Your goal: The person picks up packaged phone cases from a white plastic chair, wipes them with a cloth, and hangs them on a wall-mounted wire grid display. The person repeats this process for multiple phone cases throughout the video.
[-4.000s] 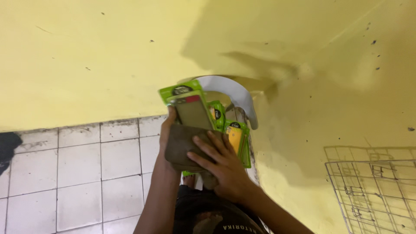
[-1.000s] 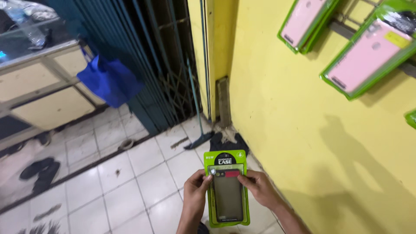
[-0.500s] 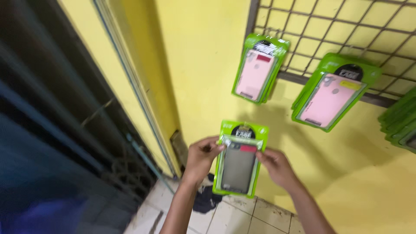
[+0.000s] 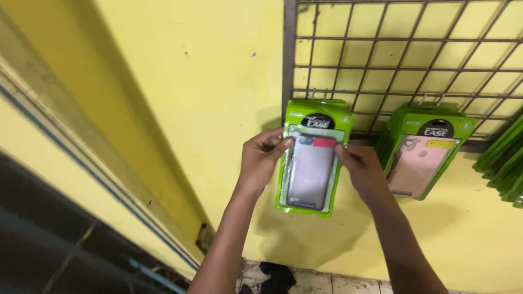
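Now: left hand [image 4: 261,160] and right hand [image 4: 364,173] pinch green phone-case pack [image 4: 312,163] by its side edges, fingers pressed on plastic, holding it up flat at wire grid rack [image 4: 403,54]. Looks like hanging step; pack top sits at rack hooks, needs hole lined up with hook. Grey case inside clear blister. Further right, hanging pack [image 4: 422,155] holds pinkish case; more green packs [image 4: 504,166] at edge.
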